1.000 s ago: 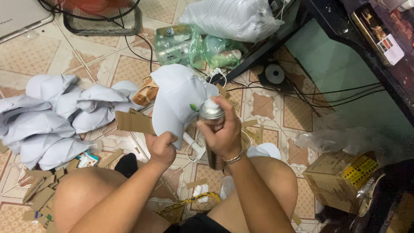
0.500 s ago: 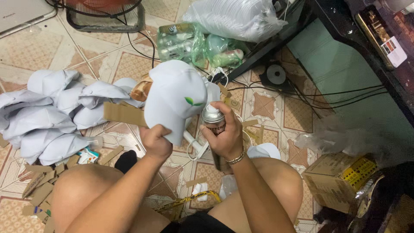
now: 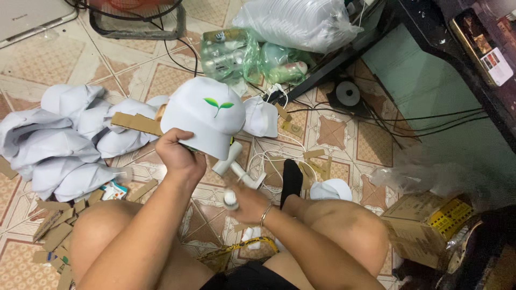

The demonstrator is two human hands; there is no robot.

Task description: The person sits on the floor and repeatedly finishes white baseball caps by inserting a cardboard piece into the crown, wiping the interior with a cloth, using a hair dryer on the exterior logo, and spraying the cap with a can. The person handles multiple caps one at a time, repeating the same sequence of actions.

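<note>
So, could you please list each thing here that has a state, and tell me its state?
Left hand: closed on the white cap's edge.
White cap: held up, green leaf logo facing the camera.
Right hand: low above the knees, gripping a small can.
Small can: upright, blurred.
Pile of white caps: lying loose on the floor.
Cardboard box: open, tilted.

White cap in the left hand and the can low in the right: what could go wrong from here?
1. The left hand pinches the white cap only at its lower edge; that thin grip may let it tip or drop onto the tiled floor.
2. The right hand with the small can is motion-blurred, close over the white hose fittings and cables; it could knock or snag them.
</note>
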